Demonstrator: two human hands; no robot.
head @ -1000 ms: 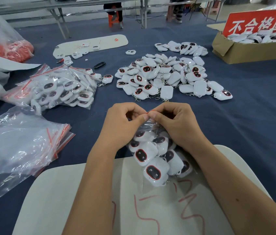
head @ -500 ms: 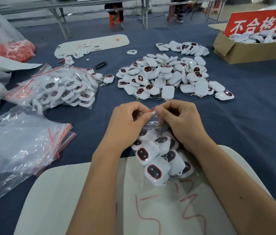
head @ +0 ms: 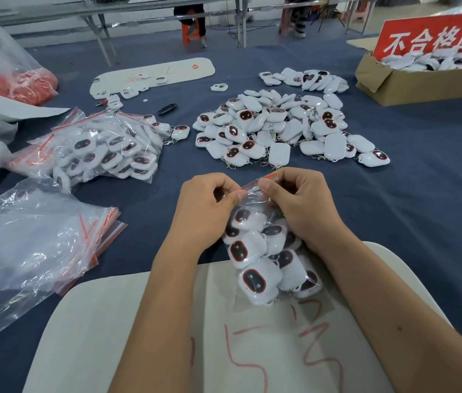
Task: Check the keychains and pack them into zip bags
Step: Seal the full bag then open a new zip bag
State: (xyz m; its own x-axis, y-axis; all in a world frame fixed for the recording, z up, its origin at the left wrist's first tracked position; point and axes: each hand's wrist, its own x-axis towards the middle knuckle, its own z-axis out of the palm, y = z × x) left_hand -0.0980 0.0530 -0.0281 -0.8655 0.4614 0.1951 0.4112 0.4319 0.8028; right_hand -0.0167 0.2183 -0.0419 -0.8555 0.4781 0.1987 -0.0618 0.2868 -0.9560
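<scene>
Our left hand [head: 210,211] and right hand [head: 303,205], pinching the red zip strip of the filled zip bag [head: 264,256] over the white board [head: 128,321], have drawn slightly apart, so we judge sealing is underway.

cardboard box [head: 411,83]: cut by right edge | red sign [head: 434,38]: partly cropped

Two bare forearms enter from the near edge, no sleeves, watches or bracelets covering them. The left hand [head: 207,211] and right hand [head: 306,205] wear no gloves or rings; nails are short and unpainted. A small dark mole marks the right forearm [head: 400,327] near the elbow.
</scene>
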